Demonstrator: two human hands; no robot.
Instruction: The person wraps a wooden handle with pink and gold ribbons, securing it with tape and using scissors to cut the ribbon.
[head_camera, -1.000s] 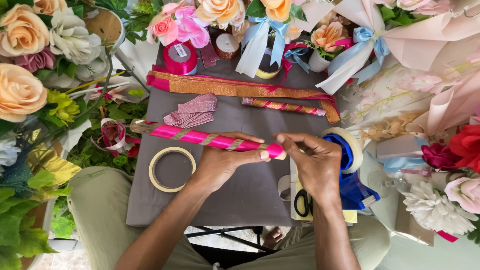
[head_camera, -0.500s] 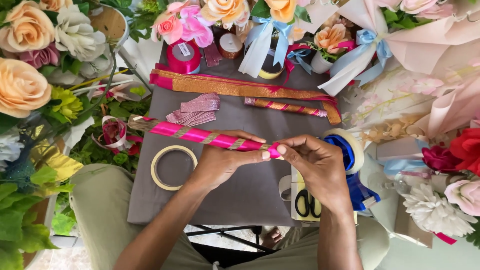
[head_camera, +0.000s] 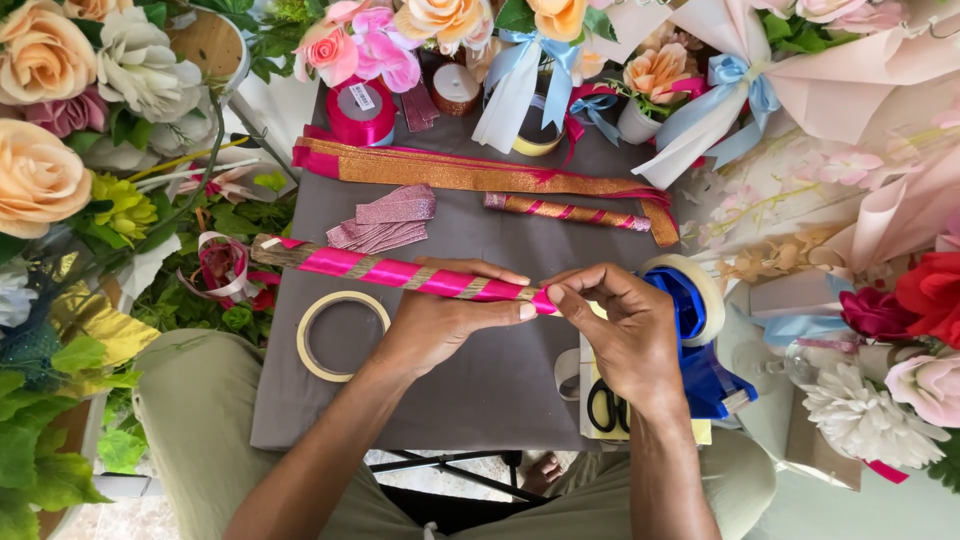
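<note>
Surface of grey cloth fills the middle of the head view, hemmed in by flowers on the left, top and right; its near edge lies over the person's lap. The freest room is the bare grey patch below the hands, between the tape ring on the left and the scissors on the right. The far half is crowded: a long gold band runs across it, a short wrapped stick lies just under that band, and pink strips sit left of centre. A pink spool stands at the far edge.

Both forearms come up from the bottom edge and meet near the middle. The left hand lies palm down over the stick, which runs from upper left to lower right, wrapped in pink ribbon with gold turns. Its left end sticks out bare and clear of the hand. The left fingers are curled around the stick's right part, thumb tip pressed at its end. The right hand comes in from the right, wrist bent, its thumb and forefinger pinched on the stick's right tip, touching the left thumb. The other right fingers are loosely bent. Blue ribbon and a tape roll sit just behind the right hand.
</note>
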